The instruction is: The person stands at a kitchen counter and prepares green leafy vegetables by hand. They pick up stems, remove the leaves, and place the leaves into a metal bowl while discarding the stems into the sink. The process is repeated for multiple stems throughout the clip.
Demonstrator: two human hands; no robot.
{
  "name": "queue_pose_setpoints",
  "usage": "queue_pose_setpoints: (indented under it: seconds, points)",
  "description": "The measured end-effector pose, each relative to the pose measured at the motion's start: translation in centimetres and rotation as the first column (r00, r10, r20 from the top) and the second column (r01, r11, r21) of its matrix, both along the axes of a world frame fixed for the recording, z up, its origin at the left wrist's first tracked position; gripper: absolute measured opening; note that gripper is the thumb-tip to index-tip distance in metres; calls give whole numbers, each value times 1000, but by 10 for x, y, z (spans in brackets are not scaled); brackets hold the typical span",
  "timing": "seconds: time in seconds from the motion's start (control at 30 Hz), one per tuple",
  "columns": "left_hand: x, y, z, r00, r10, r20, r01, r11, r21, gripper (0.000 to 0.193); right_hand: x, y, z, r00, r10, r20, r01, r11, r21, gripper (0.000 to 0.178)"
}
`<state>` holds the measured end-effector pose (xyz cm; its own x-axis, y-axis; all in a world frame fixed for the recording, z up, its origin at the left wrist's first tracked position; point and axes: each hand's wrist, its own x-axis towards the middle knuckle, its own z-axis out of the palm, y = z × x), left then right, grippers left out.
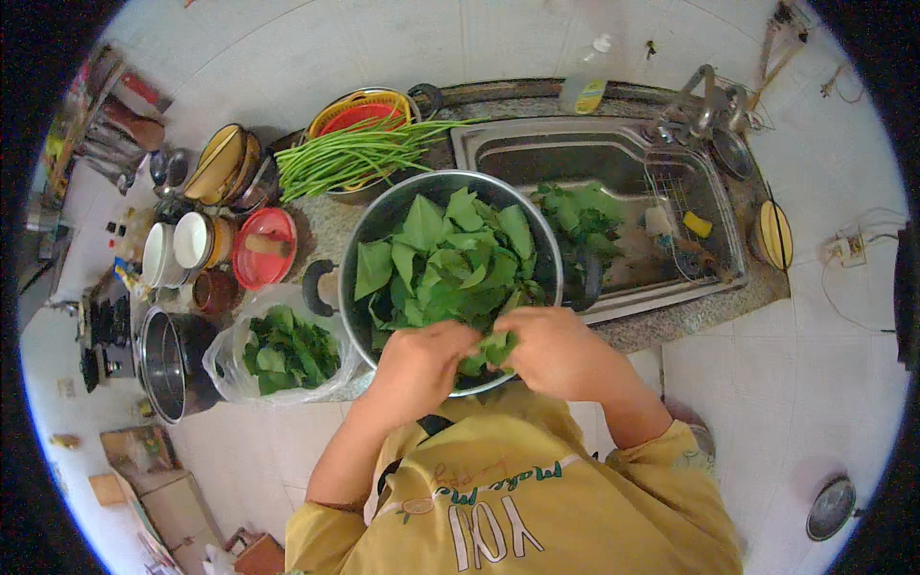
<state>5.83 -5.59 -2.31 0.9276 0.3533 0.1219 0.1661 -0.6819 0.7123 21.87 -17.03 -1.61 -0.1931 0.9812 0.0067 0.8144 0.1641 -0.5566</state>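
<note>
A large metal pot with dark handles stands on the counter in front of me, heaped with green leaves. Over its near rim, my left hand and my right hand are close together with fingers closed. Between them is a small green leaf, which both hands appear to pinch. Fingertips are partly hidden behind the knuckles. To the left of the pot, more leaves lie in a clear plastic bag. Another bunch of leaves rests in the sink, right of the pot.
Long green beans lie across a basket behind the pot. The metal sink has a faucet, a wire rack and a yellow sponge. At left stand a red plate, white bowls and a dark pot.
</note>
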Motion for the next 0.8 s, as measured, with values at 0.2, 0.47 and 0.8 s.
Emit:
queue_pose_setpoints:
  seconds: [0.2, 0.47, 0.8]
  points:
    - [-13, 6, -6, 983, 183, 9, -183, 983, 4, 15, 46, -17, -1, 983, -181, 23, 182, 983, -18, 14]
    - [-3, 6, 6, 961, 273, -51, -278, 949, -146, 20, 124, -38, -62, 486, -841, 239, 679, 535, 504, 40]
    - [5, -4, 9, 969, 245, 37, -246, 968, 46, 25, 56, -2, -24, 650, -561, -513, 711, 687, 149, 36]
